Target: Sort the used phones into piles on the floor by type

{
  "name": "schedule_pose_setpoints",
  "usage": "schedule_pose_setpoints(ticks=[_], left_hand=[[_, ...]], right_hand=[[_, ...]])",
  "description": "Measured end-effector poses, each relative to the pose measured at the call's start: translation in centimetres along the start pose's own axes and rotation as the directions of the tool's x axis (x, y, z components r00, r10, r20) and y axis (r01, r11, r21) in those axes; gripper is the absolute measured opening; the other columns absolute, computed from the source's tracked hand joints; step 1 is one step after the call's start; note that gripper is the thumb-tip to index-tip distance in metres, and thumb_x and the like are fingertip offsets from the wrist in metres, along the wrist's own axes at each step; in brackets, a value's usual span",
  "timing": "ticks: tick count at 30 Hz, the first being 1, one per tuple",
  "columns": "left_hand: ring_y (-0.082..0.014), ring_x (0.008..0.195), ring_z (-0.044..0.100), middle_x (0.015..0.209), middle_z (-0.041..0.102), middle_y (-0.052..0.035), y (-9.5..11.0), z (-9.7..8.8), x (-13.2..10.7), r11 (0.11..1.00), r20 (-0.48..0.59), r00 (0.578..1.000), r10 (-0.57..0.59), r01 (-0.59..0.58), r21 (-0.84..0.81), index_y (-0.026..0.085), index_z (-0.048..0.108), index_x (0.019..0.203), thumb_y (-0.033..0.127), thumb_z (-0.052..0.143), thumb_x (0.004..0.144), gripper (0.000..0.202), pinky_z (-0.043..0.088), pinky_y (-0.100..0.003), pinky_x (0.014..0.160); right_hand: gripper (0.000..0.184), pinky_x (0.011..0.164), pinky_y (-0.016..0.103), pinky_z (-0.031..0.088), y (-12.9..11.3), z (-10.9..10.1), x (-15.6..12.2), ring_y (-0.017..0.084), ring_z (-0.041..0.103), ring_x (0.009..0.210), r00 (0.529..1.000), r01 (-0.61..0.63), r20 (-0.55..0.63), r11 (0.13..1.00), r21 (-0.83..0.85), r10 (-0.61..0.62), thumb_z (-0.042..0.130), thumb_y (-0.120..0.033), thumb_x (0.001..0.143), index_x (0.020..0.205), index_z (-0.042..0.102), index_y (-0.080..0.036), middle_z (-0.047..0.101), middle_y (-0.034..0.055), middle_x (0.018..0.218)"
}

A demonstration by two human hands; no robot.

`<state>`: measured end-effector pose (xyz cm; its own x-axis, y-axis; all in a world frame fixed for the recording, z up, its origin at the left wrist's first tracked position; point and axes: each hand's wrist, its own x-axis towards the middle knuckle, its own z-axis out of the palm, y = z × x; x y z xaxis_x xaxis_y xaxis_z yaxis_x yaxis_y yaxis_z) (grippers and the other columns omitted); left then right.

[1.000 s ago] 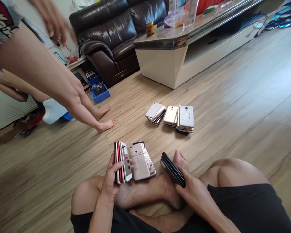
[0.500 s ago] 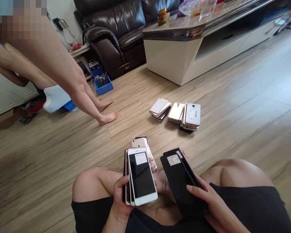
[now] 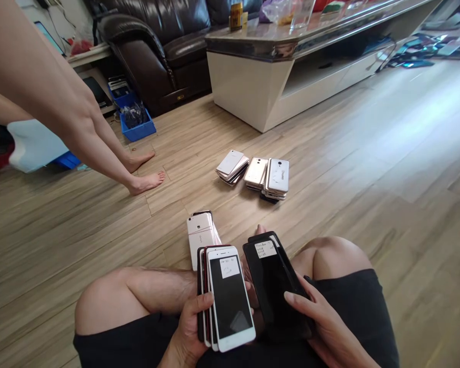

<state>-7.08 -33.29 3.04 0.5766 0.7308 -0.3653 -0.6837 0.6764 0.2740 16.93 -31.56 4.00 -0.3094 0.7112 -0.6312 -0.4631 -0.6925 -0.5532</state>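
Note:
I sit cross-legged on a wooden floor. My left hand (image 3: 189,332) is closed round a stack of phones (image 3: 226,296); the top one is white-framed with a dark screen and a small paper label. Beside it my right hand (image 3: 322,322) grips a stack of black phones (image 3: 272,286), also labelled on top. Just beyond the white stack, a small pile of pale pink phones (image 3: 201,232) lies on the floor by my shin. Farther out, three piles of silver and gold phones (image 3: 255,174) lie backs up on the floor.
Another person stands barefoot at the left, feet (image 3: 145,174) on the floor, legs crossing the top left. A white low table (image 3: 253,82) and a dark leather sofa (image 3: 153,46) stand behind. A blue bin (image 3: 138,125) sits by the sofa.
Both hands turned their stacks from edge-on to screens facing up and drew them closer to my lap. My view shifted slightly down and right.

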Motion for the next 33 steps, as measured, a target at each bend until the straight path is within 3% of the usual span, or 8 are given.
schedule_pose_setpoints(ticks=[4,8,13,19,23,27,33], left_hand=[[-0.0279,0.114,0.070,0.126,0.072,-0.0150,-0.1,0.3,0.1,1.000,0.024,1.000,-0.009,0.010,-0.017,0.005,0.067,0.132,0.038,0.072,0.081,0.060,0.049,-0.041,0.109],[-0.0311,0.115,0.070,0.131,0.070,-0.0154,-0.4,-0.2,0.0,1.000,-0.037,0.999,0.012,-0.011,0.016,0.006,0.067,0.131,0.039,0.073,0.080,0.061,0.049,-0.045,0.109],[-0.0302,0.112,0.071,0.124,0.073,-0.0162,-0.5,0.0,0.1,1.000,-0.084,0.996,0.007,-0.006,0.010,0.006,0.070,0.127,0.039,0.074,0.079,0.058,0.051,-0.043,0.107],[-0.0291,0.102,0.074,0.111,0.077,-0.0161,-1.9,0.4,0.4,0.994,-0.247,0.966,0.072,-0.049,0.096,0.009,0.075,0.118,0.038,0.074,0.082,0.046,0.055,-0.040,0.099],[-0.0339,0.117,0.069,0.117,0.076,-0.0146,-3.2,0.1,0.5,0.981,-0.281,0.947,0.158,-0.119,0.152,0.013,0.070,0.126,0.034,0.070,0.085,0.047,0.047,-0.049,0.111],[-0.0310,0.117,0.069,0.115,0.077,-0.0093,-3.6,0.4,0.6,0.975,-0.291,0.935,0.204,-0.168,0.145,0.020,0.059,0.142,0.028,0.070,0.086,0.059,0.043,-0.049,0.116],[-0.0312,0.107,0.073,0.110,0.078,-0.0091,-3.5,0.9,1.0,0.978,-0.313,0.928,0.202,-0.175,0.110,0.018,0.064,0.136,0.027,0.075,0.082,0.056,0.047,-0.048,0.112]], right_hand=[[0.071,0.105,0.059,0.051,0.1,-0.1,-0.1,0.039,0.070,0.113,0.999,-0.002,0.051,0.999,0.039,0.000,0.082,-0.042,0.078,0.142,0.059,-0.020,0.071,0.0177,0.130],[0.065,0.106,0.059,0.051,0.0,0.0,-0.2,0.040,0.069,0.115,0.996,0.003,0.094,0.998,0.061,-0.009,0.081,-0.041,0.079,0.137,0.062,-0.017,0.071,0.0190,0.129],[0.068,0.100,0.055,0.055,0.1,0.0,-0.5,0.038,0.072,0.110,0.998,0.040,0.037,0.997,0.060,-0.042,0.085,-0.039,0.077,0.138,0.061,-0.019,0.071,0.0182,0.128],[0.062,0.102,0.052,0.055,0.6,0.1,-0.7,0.035,0.071,0.112,0.993,0.100,0.049,0.993,0.067,-0.104,0.081,-0.037,0.084,0.140,0.060,-0.023,0.072,0.0145,0.128],[0.062,0.102,0.052,0.055,1.0,0.0,-0.8,0.034,0.072,0.110,0.993,0.100,0.051,0.989,0.108,-0.106,0.080,-0.035,0.085,0.142,0.059,-0.024,0.072,0.0139,0.129],[0.063,0.102,0.053,0.054,1.2,-0.2,-0.8,0.035,0.071,0.113,0.993,0.105,0.034,0.986,0.127,-0.110,0.081,-0.035,0.084,0.142,0.058,-0.024,0.072,0.0146,0.128],[0.056,0.101,0.052,0.055,1.3,-0.4,-0.7,0.034,0.071,0.111,0.991,0.126,0.040,0.987,0.096,-0.130,0.079,-0.036,0.086,0.138,0.062,-0.022,0.072,0.0147,0.128]])
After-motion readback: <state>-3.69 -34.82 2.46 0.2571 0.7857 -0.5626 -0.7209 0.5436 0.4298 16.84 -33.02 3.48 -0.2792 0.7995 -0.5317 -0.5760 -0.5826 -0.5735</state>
